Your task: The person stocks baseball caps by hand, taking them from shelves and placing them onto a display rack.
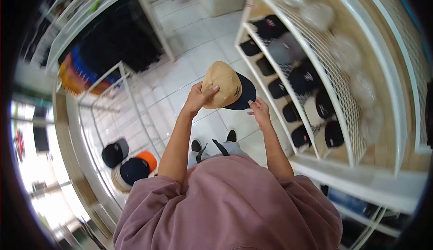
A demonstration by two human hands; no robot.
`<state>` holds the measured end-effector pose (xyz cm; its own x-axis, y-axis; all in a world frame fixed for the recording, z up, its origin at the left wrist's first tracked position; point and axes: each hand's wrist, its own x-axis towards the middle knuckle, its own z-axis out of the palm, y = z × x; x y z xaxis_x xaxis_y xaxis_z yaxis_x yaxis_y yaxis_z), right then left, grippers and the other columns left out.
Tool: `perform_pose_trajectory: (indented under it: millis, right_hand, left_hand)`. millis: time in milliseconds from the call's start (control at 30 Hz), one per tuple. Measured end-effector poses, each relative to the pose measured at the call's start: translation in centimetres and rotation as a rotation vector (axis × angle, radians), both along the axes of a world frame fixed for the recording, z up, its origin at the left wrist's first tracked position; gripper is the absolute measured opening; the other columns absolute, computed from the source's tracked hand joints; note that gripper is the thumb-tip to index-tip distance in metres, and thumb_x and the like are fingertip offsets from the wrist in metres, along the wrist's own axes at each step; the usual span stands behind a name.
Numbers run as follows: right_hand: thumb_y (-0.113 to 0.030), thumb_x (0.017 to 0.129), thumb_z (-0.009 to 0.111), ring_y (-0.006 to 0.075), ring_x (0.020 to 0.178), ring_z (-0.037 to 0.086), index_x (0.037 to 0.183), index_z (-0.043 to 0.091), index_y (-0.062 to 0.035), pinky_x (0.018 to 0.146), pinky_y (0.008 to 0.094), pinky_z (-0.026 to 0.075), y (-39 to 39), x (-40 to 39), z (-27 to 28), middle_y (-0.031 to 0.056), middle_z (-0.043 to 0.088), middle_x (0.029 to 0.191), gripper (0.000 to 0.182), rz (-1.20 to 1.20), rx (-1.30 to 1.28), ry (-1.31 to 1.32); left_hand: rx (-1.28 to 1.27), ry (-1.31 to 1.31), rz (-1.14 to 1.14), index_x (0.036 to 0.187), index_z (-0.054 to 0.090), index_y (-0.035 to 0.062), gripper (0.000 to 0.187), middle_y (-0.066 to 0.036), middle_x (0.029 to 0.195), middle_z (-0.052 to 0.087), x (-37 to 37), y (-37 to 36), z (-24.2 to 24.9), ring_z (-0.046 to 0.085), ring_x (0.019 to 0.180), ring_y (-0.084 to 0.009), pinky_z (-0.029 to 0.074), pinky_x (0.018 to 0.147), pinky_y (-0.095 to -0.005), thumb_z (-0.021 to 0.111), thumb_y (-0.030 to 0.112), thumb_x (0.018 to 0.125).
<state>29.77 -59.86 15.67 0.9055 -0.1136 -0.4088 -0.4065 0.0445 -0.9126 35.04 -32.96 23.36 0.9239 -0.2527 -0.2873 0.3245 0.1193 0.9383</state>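
A baseball cap (222, 82) with a beige crown and a dark navy brim is held out in front of me, above the tiled floor. Small dark lettering shows on the crown near the brim. My left hand (201, 97) grips the crown at its rear, the thumb lying on top and the other fingers hidden beneath. At the edge of the brim, my right hand (259, 110) pinches with thumb and fingertips, the remaining fingers loosely curled.
A white slatted shelf (311, 38) with rows of caps stands on my right. To my left is a white metal rack (142, 108), with stacked caps (134, 170) nearby. Dark garments (119, 38) hang at the upper left. Plastic-wrapped items (318, 15) sit atop the shelf.
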Motion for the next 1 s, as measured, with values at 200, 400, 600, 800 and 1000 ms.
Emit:
perform_pose_trajectory:
  millis: [200, 400, 600, 800, 1000]
  right_hand:
    - [-0.025, 0.096, 0.065, 0.0097, 0.086, 0.061, 0.11, 0.065, -0.0077, 0.068, 0.0268, 0.054, 13.7, 4.1, -0.3, -0.0009, 0.067, 0.093, 0.022, 0.359, 0.003, 0.052]
    - [-0.031, 0.095, 0.067, 0.0071, 0.069, 0.054, 0.1, 0.069, -0.0054, 0.058, 0.0252, 0.047, 30.5, 2.1, -1.5, -0.0032, 0.06, 0.076, 0.026, 0.64, -0.178, 0.048]
    - [-0.022, 0.094, 0.07, 0.0101, 0.068, 0.061, 0.101, 0.066, -0.0033, 0.055, 0.0253, 0.05, 46.6, -2.0, -4.4, -0.0016, 0.058, 0.074, 0.021, 0.928, -0.257, -0.021]
    - [-0.017, 0.091, 0.071, 0.0159, 0.072, 0.068, 0.1, 0.062, 0.0028, 0.061, 0.0284, 0.06, 58.0, -4.1, -14.6, 0.0066, 0.063, 0.083, 0.023, 0.961, -0.127, 0.21]
    - [-0.016, 0.093, 0.069, 0.0208, 0.07, 0.069, 0.078, 0.052, -0.0047, 0.066, 0.0309, 0.062, 65.6, -4.5, -25.3, 0.01, 0.063, 0.083, 0.026, 0.92, -0.184, 0.349]
  left_hand:
    - [-0.035, 0.008, 0.305, 0.119, 0.065, -0.0036, 0.044, -0.008, 0.105, 0.072, -5.6, 13.8, -1.2, 0.067, 0.092, -0.0138, 0.054, 0.084, -0.0298, 0.076, 0.027, 0.089]
    - [0.002, -0.043, 0.771, 0.124, 0.06, -0.0049, 0.052, -0.01, 0.107, 0.07, -15.2, 26.9, -4.1, 0.067, 0.095, -0.0158, 0.054, 0.085, -0.0302, 0.078, 0.027, 0.087]
    - [0.406, 0.045, 1.174, 0.131, 0.054, -0.0026, 0.059, -0.015, 0.115, 0.067, -23.6, 39.6, -11.2, 0.065, 0.104, -0.0217, 0.052, 0.092, -0.0343, 0.078, 0.027, 0.086]
    - [0.704, 0.243, 1.284, 0.138, 0.051, 0.0086, 0.06, -0.022, 0.124, 0.059, -27.7, 47.9, -18.4, 0.058, 0.117, -0.0374, 0.046, 0.1, -0.0452, 0.074, 0.028, 0.085]
    - [0.836, 0.362, 1.256, 0.137, 0.052, 0.0107, 0.054, -0.021, 0.122, 0.059, -27.7, 53.5, -25.7, 0.058, 0.116, -0.0392, 0.048, 0.098, -0.046, 0.07, 0.021, 0.087]
